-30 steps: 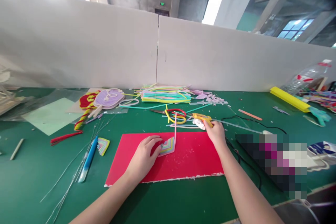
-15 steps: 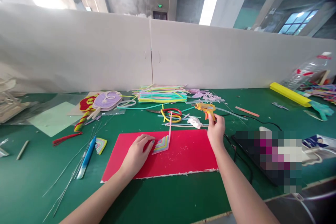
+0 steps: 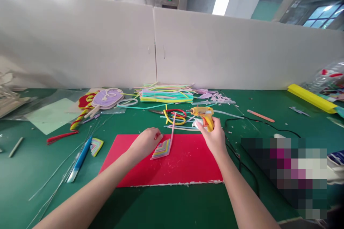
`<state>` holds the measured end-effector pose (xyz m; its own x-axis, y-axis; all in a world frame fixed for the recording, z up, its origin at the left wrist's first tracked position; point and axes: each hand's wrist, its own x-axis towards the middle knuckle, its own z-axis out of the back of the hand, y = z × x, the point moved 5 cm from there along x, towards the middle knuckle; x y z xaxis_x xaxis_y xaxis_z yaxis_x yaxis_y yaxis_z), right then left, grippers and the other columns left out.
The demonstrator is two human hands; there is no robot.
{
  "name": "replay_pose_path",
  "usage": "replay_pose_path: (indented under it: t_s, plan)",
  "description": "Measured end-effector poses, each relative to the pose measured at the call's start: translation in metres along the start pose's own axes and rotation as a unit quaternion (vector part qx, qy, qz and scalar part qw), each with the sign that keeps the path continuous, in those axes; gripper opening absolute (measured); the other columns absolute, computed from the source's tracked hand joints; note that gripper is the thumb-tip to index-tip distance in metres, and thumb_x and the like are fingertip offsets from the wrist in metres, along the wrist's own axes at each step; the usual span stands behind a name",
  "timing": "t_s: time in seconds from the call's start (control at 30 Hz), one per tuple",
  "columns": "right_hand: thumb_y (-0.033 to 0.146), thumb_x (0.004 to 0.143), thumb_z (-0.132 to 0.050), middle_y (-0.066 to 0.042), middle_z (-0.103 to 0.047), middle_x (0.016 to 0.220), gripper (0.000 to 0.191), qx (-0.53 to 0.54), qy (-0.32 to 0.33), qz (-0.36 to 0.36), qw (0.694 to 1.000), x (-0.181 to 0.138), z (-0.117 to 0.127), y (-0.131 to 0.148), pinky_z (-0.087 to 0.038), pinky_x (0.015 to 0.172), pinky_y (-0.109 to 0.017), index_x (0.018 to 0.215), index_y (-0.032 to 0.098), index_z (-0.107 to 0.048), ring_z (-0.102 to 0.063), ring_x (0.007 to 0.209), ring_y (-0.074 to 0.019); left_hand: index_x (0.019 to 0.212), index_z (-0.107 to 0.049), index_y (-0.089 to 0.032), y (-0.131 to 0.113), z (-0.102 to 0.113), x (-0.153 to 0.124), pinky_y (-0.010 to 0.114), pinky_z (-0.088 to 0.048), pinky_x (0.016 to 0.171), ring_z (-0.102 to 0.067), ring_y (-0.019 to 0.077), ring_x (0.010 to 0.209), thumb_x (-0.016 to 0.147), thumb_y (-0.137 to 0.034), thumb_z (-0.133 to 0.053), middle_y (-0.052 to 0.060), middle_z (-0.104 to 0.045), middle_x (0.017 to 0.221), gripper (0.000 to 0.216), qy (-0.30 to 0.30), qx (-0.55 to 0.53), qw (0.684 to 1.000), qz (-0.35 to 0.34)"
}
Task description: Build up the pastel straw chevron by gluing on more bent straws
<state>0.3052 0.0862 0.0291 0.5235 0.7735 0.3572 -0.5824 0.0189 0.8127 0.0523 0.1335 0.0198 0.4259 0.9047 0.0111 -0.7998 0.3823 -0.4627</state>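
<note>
My right hand grips a yellow hot glue gun by its handle, its nozzle pointing left above the far edge of a red board. My left hand is over the board's left part with its fingers curled together; whatever they may pinch is hidden. Just right of those fingers lies a striped corner piece of pastel strips. From its right edge a pink strip sticks out toward the back. Behind the glue gun is a crumpled white tissue.
Red-handled scissors and loose strips lie behind the board. Farther back is a bundle of pastel strips. To the left are a blue pen-like tool, a small striped piece and a purple round craft. A black cord runs at right.
My right hand has brought the glue gun slightly left and lower. My left hand has lifted and curled its fingers in beside the striped piece. The view has shifted a little.
</note>
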Motion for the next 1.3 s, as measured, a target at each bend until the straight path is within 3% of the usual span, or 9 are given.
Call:
replay_pose_path:
  t_s: [0.13, 0.27, 0.4, 0.63, 0.83, 0.97, 1.1, 1.3]
  plan:
    - [0.053, 0.068, -0.068, -0.007, -0.068, 0.090, 0.050, 0.008, 0.027, 0.027, 0.999, -0.007, -0.004, 0.012, -0.049, 0.062, -0.029, 0.103, 0.020, -0.054, -0.065, 0.076, -0.0216, 0.080, -0.061, -0.020, 0.000, -0.002, 0.000, 0.030, -0.044, 0.066, -0.060, 0.0216, 0.080, 0.087, -0.033, -0.041, 0.006, -0.065, 0.084, 0.025, 0.002, -0.017, 1.000, -0.017]
    - [0.048, 0.074, -0.063, -0.005, -0.067, 0.085, 0.038, 0.018, 0.009, 0.064, 0.998, -0.012, 0.001, 0.024, -0.050, 0.061, -0.028, 0.099, 0.020, -0.056, -0.063, 0.072, -0.0195, 0.082, -0.061, -0.020, 0.005, -0.010, -0.001, 0.030, -0.045, 0.066, -0.059, 0.0208, 0.079, 0.080, -0.038, -0.052, 0.004, -0.063, 0.082, 0.020, 0.028, -0.054, 0.997, -0.036]
    - [0.042, 0.077, -0.060, -0.004, -0.065, 0.080, 0.027, 0.001, 0.024, 0.095, 0.995, -0.013, 0.001, 0.030, -0.048, 0.061, -0.028, 0.093, 0.020, -0.058, -0.061, 0.069, -0.0180, 0.081, -0.061, -0.020, 0.003, -0.013, -0.005, 0.030, -0.045, 0.067, -0.057, 0.0207, 0.079, 0.071, -0.030, -0.059, 0.004, -0.061, 0.083, 0.014, 0.031, -0.060, 0.997, -0.047]
    - [0.040, 0.075, -0.062, -0.003, -0.064, 0.076, 0.026, -0.013, 0.032, 0.080, 0.996, -0.011, -0.002, 0.024, -0.046, 0.055, -0.026, 0.091, 0.020, -0.059, -0.059, 0.065, -0.0172, 0.074, -0.061, -0.022, -0.005, -0.006, -0.011, 0.025, -0.043, 0.060, -0.061, 0.0181, 0.075, 0.069, -0.025, -0.058, 0.000, -0.065, 0.083, 0.007, 0.103, -0.146, 0.984, 0.016]
    - [0.044, 0.077, -0.061, -0.004, -0.064, 0.082, 0.031, -0.004, 0.049, 0.084, 0.995, -0.010, 0.001, 0.021, -0.047, 0.059, -0.028, 0.096, 0.019, -0.060, -0.059, 0.069, -0.0178, 0.077, -0.058, -0.021, 0.002, -0.005, -0.006, 0.023, -0.042, 0.053, -0.061, 0.0167, 0.067, 0.067, -0.028, -0.058, -0.001, -0.065, 0.072, 0.012, 0.158, -0.268, 0.947, 0.077]
    - [0.043, 0.081, -0.058, -0.005, -0.062, 0.090, 0.032, 0.013, 0.097, 0.097, 0.990, -0.008, 0.001, 0.020, -0.048, 0.065, -0.029, 0.103, 0.020, -0.058, -0.060, 0.077, -0.0186, 0.080, -0.062, -0.019, 0.013, -0.012, -0.002, 0.024, -0.044, 0.060, -0.063, 0.0170, 0.070, 0.065, -0.033, -0.063, 0.000, -0.068, 0.074, 0.020, 0.188, -0.341, 0.916, 0.092]
    - [0.039, 0.082, -0.057, -0.005, -0.060, 0.087, 0.027, -0.012, 0.139, 0.138, 0.981, -0.010, -0.005, 0.022, -0.048, 0.065, -0.030, 0.101, 0.020, -0.058, -0.058, 0.076, -0.0191, 0.081, -0.065, -0.020, 0.021, -0.019, 0.000, 0.024, -0.044, 0.065, -0.062, 0.0161, 0.072, 0.065, -0.036, -0.066, -0.001, -0.069, 0.078, 0.023, 0.214, -0.406, 0.881, 0.116]
    - [0.035, 0.083, -0.057, -0.012, -0.061, 0.099, 0.031, -0.042, 0.164, 0.208, 0.963, -0.015, -0.018, 0.018, -0.050, 0.078, -0.038, 0.109, 0.018, -0.057, -0.059, 0.092, -0.0258, 0.081, -0.066, -0.016, 0.021, -0.019, 0.001, 0.025, -0.040, 0.065, -0.058, 0.0156, 0.072, 0.056, -0.043, -0.076, 0.001, -0.068, 0.077, 0.038, 0.222, -0.454, 0.848, 0.160]
